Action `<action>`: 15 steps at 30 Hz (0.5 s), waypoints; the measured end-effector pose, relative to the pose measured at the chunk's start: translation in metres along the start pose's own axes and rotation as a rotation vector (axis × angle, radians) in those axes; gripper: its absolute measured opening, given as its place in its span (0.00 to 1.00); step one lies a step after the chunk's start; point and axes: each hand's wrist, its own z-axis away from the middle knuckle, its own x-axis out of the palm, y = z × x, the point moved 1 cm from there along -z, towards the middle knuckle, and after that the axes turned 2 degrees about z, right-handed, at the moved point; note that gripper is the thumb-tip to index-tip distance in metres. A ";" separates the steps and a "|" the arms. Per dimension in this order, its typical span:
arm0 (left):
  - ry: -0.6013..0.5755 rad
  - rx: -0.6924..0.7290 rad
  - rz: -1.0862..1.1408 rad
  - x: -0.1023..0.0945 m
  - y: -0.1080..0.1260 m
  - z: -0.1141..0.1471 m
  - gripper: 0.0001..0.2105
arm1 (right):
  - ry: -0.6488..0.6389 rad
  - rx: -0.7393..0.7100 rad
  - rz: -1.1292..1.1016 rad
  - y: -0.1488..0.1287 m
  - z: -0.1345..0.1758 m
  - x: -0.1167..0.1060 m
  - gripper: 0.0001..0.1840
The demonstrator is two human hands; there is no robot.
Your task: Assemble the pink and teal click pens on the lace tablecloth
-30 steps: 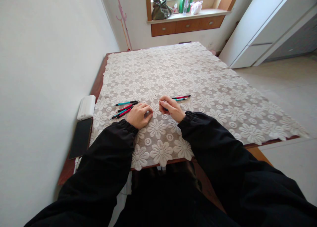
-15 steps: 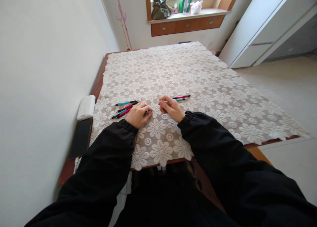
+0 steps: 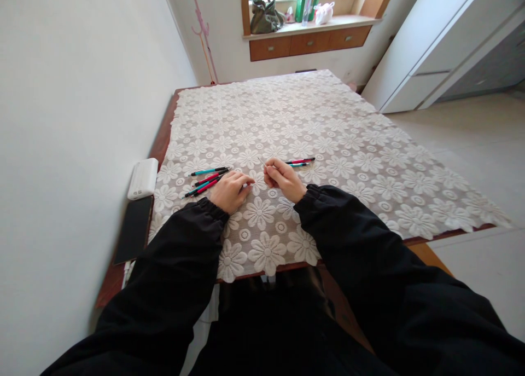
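Observation:
My right hand [image 3: 284, 179] is closed in a pinch, and a thin, pale, pointed piece [image 3: 261, 161] sticks out past its fingertips. The piece is too small to name. My left hand [image 3: 232, 191] rests low over the cloth, fingers curled and thumb near the index finger; whatever they may hold is too small to tell. Beside the left hand lie several slim pens or mechanical pencils, among them a teal and black one [image 3: 208, 171] and a red one [image 3: 207, 186]. Just beyond the right hand are a red one [image 3: 301, 160] and a teal one [image 3: 298, 165], partly hidden.
A lace flower tablecloth [image 3: 266, 253] covers the wooden table. At the left edge, along the wall, sit a white box-like device [image 3: 143, 178] and a dark flat panel [image 3: 134, 229]. Farther off, a windowsill [image 3: 328, 24] bears a bag and bottles.
The thin piece in my right hand shows a little more at the fingertips. My left fingers have shifted slightly to the right. The pens have not moved.

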 end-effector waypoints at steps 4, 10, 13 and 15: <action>0.025 -0.037 -0.013 0.001 -0.003 0.000 0.07 | -0.008 0.020 -0.006 -0.004 0.001 0.001 0.19; 0.011 -0.007 -0.023 0.000 -0.003 0.001 0.08 | -0.006 -0.033 0.034 -0.005 -0.001 0.001 0.18; 0.029 -0.024 -0.009 0.000 -0.002 0.001 0.08 | 0.003 -0.074 0.074 -0.005 -0.001 -0.001 0.18; 0.066 -0.052 0.022 0.001 -0.002 0.001 0.08 | 0.016 -0.080 0.090 -0.006 -0.001 -0.001 0.19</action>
